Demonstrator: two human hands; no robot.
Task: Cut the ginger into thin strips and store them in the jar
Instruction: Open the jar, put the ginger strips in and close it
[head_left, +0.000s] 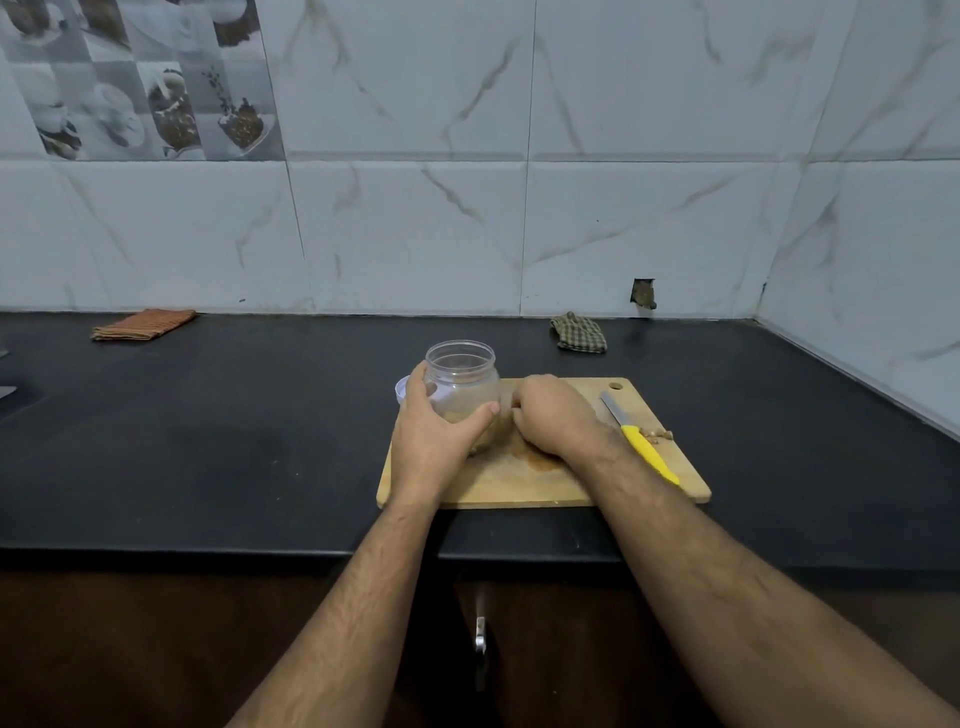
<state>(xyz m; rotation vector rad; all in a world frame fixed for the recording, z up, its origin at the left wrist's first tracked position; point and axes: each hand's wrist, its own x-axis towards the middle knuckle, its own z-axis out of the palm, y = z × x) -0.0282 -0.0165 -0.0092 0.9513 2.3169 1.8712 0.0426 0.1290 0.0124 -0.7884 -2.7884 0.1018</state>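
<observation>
The left hand (431, 441) grips a clear jar (461, 387) that stands open-mouthed at the far left corner of a wooden cutting board (519, 483), fingers wrapped around its far side and thumb pressed across its near side. A little pale ginger seems to lie in the bottom of the jar, though the hand hides most of it. The right hand (553, 415) sits just beside the jar, knuckles up and fingers curled down onto the board; whether it pinches any ginger strips (535, 460) cannot be told, since the fingertips are hidden. A thin scatter of strips lies on the board under and beside that hand.

A yellow-handled knife (639, 439) rests along the board's right side, with ginger scraps (657, 434) next to it. A white lid (401, 389) peeks out behind the jar. The board lies near the front edge of the black table (234, 441). An orange cloth (145, 325) and a checked cloth (579, 332) lie at the table's back edge.
</observation>
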